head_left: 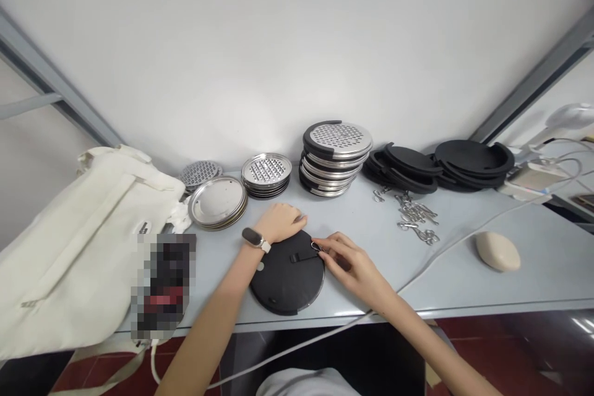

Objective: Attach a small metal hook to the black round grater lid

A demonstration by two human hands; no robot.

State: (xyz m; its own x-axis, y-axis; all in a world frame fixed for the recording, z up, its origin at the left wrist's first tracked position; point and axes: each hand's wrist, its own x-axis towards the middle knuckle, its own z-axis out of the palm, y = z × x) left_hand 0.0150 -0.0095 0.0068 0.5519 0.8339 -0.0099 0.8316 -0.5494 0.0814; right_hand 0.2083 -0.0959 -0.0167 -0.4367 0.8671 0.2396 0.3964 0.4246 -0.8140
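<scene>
A round black disc [290,281] with a slotted strip in its top lies flat near the table's front edge. My left hand [281,223], with a band on the wrist, bends over its far rim; the fingers are curled there and partly hidden. From the right, my right hand [343,260] pinches a small metal wire loop [315,247] at the end of the slot. More such metal pieces [415,213] lie in a loose heap farther right.
Behind the disc stand a tall stack of black-rimmed grater discs [337,142], grater plates [266,168] and plain metal discs [217,201]. Black round holders [471,161] are stacked at right. A white bag [93,247] fills the left; a cable [445,253] crosses near a beige rounded object [498,252].
</scene>
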